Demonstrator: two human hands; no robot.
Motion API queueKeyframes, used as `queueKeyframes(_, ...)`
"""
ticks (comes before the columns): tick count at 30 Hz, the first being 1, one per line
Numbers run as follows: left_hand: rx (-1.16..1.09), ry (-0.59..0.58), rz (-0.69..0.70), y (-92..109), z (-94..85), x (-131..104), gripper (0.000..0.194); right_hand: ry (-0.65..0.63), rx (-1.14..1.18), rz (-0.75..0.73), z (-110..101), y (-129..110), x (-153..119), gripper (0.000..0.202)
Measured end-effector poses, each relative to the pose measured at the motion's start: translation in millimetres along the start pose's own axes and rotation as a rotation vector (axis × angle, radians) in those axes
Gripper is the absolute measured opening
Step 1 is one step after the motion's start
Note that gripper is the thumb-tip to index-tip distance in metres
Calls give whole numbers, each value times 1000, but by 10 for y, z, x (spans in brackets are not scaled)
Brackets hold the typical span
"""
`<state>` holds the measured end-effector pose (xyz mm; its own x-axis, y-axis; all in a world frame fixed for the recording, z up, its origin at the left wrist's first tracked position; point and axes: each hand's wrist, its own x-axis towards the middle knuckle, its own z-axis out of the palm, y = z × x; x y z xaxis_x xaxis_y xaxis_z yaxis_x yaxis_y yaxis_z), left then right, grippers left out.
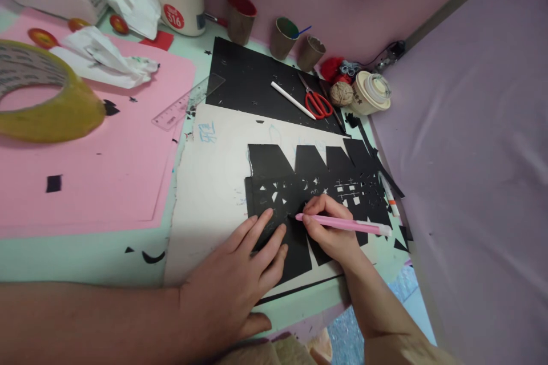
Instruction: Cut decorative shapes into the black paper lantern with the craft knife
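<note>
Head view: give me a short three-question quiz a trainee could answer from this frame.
1. True or false: the left hand lies flat on the black paper.
2. What does the right hand hold? A) scissors B) pink pen C) ruler
3. Fill in: the red scissors lie on the black ___ near the cups.

Key: 1 true. 2 B, the pink pen, tip on the black paper. 3 sheet.

Red scissors [317,104] on black sheet [248,82]; tape roll [47,94], ruler [188,102] by pink paper [107,154].
</note>
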<state>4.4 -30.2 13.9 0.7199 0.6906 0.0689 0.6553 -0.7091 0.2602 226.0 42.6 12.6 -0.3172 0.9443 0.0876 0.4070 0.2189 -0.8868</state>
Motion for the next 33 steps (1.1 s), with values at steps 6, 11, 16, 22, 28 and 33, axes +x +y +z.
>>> queueKeyframes(6,3,0,1,-23,18,-10,82,16,-20,-6,-1,21,2,17)
queueKeyframes(11,-6,22,53,-35,15,-15,82,19,-26,-21,2,26,2,17)
queueKeyframes(16,-1,7,40,-40,9,-12,83,10,-136,-57,-14,-16,9,15)
queueKeyframes(22,-17,48,78,-64,34,-24,84,189,-152,-84,20,-158,-127,7)
queueKeyframes(28,-9,45,41,-30,30,-30,86,469,-44,226,228,-278,-281,10)
queueKeyframes(33,3,48,1,-4,20,-33,85,465,-159,181,365,-213,-294,11)
